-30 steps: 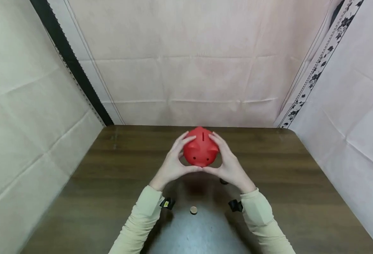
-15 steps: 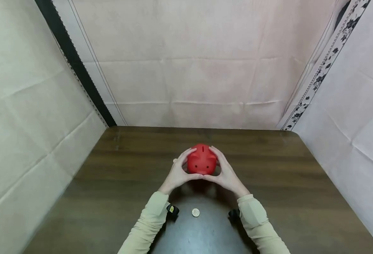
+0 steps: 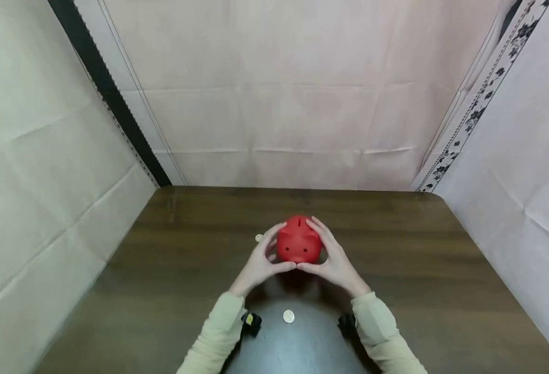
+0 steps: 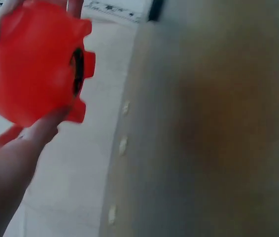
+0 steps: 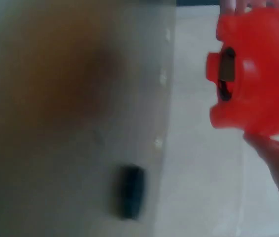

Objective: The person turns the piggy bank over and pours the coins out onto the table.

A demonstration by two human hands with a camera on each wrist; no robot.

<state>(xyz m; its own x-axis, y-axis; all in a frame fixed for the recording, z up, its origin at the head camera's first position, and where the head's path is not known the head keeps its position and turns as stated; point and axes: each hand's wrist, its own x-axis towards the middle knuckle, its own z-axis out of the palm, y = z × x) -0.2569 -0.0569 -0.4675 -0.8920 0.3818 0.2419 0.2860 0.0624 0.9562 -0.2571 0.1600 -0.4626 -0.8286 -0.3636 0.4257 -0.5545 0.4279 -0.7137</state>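
Both hands hold a red piggy bank (image 3: 298, 241) above the wooden table, its snout facing the person and its coin slot on top. My left hand (image 3: 260, 262) grips its left side, my right hand (image 3: 336, 259) its right side; the thumbs meet below the snout. A dark opening shows in its underside, between stubby feet, in both wrist views. One silvery coin (image 3: 289, 316) lies on the table between the forearms. Another coin (image 3: 258, 238) lies just beyond the left hand's fingers. Several small pale pieces (image 4: 123, 145) lie on the table in the left wrist view.
A blurred black object (image 5: 132, 192) lies on the table in the right wrist view. White cloth (image 3: 274, 104) hangs behind the table's far edge and at both sides. The brown table (image 3: 442, 291) extends on both sides of the arms.
The hands and piggy bank have moved down in the head view, and the bank looks slightly smaller. A coin beyond the left hand has come into sight; a black round object by the right wrist is now hidden.
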